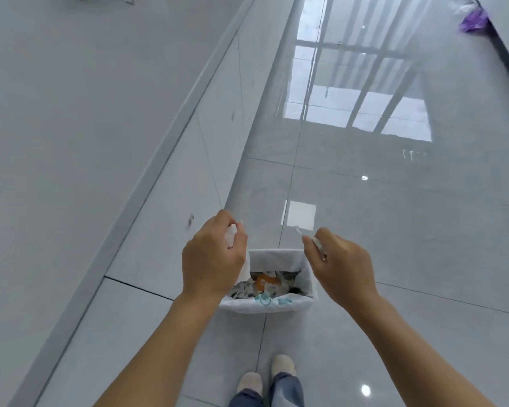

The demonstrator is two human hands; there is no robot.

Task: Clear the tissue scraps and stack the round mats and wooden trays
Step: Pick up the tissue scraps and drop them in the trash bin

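Note:
A small bin (276, 258) lined with a white bag stands on the floor below me, holding mixed rubbish with an orange piece among it. My left hand (212, 259) hovers over the bin's left rim, fingers closed around a white tissue scrap (230, 235). Over the right rim my right hand (341, 265) pinches another white tissue scrap (318, 243) between thumb and fingers. A thin end of tissue sticks out from it toward the upper left. No round mats or wooden trays are in view.
A white counter (71, 113) with a grey edge runs along the left, its cabinet fronts dropping to the glossy tiled floor (394, 201). My feet (268, 377) stand just behind the bin. A purple bag (473, 20) lies at the far right.

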